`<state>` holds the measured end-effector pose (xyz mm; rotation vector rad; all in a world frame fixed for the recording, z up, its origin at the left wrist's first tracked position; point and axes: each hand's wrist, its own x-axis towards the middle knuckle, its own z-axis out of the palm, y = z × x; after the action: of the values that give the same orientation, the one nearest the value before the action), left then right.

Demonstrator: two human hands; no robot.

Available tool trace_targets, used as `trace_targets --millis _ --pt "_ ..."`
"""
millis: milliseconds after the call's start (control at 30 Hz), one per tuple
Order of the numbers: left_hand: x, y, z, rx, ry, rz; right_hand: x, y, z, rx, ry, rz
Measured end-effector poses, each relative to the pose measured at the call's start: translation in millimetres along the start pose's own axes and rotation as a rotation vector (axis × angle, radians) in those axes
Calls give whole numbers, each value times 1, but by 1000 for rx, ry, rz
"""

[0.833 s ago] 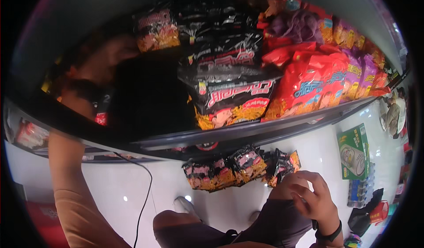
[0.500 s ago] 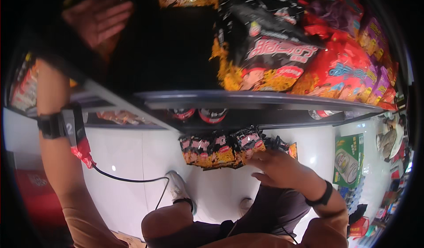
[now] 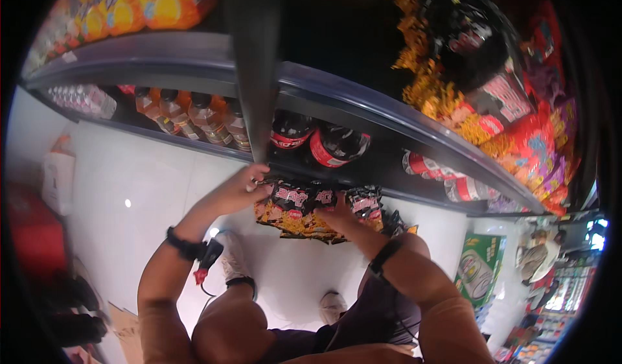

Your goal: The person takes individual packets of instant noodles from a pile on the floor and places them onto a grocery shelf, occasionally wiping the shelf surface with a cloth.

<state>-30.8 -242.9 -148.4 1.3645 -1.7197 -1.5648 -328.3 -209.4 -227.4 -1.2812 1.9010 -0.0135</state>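
Note:
A row of black-and-orange snack bags stands on the white floor before the shelf, in the middle of the head view. My left hand is at the row's left end, fingers apart and partly curled, its thumb side close against the end bag. Whether it touches that bag I cannot tell. Further right, my right hand reaches in among the bags, thumb and fingers closed on one in the middle; its fingertips are partly hidden. Larger black snack bags lie on the shelf above.
A dark upright post and the shelf edge are close above my hands. Below stand dark soda bottles and orange-brown drink bottles. A green carton is at right, a red box at left.
My left hand has come down from the upper shelf to the left end of the bag row. My right hand has moved left, from the row's right part to its middle. The view has shifted.

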Motion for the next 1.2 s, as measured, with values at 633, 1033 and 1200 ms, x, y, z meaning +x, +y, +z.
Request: trace_targets --millis 633,1033,1200 --pt "41 -68 107 -438 -101 -636 -8 1 26 -30 165 -222" --pt "14 -31 84 -331 -255 -218 -56 -38 -30 499 -266 -110" --pt "-19 17 31 -131 -246 -316 -125 -77 -80 500 -299 -359"
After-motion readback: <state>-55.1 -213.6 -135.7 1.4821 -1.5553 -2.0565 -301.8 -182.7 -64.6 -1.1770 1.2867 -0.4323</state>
